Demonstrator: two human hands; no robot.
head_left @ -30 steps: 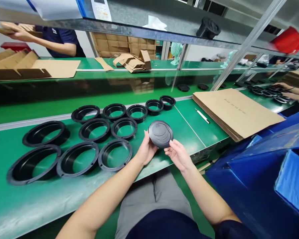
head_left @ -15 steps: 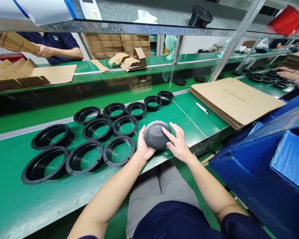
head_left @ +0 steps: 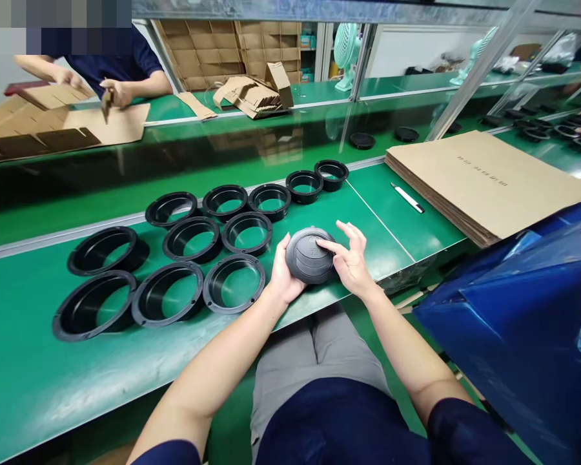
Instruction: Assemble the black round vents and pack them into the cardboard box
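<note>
My left hand (head_left: pixel 285 276) is closed around the left edge and underside of a round, dark grey plastic cap (head_left: pixel 304 263), held above the bench's front edge. The cap's domed face points up and carries curved lines and small raised marks. My right hand (head_left: pixel 352 263) has its index finger stretched onto that face, near the marks. Its other fingers are spread apart, and the hand does not grip the cap. Left of my hands, several black flanged rings (head_left: pixel 207 284) lie in rows on the green bench (head_left: pixel 24 310); the nearest ring is beside my left wrist.
Right of my hands lie a white pen-like tool (head_left: pixel 407 197) and a stack of cardboard sheets (head_left: pixel 489 177). A large blue bin (head_left: pixel 508 316) stands at the right. Behind a transparent divider, a co-worker's hands (head_left: pixel 119 93) handle cardboard (head_left: pixel 126 126). A metal post (head_left: pixel 484 71) slants upward.
My right index finger has shifted slightly up the cap's face, and the cap looks a little more tilted. My view has dipped. The co-worker's hands have lowered and parted over the cardboard.
</note>
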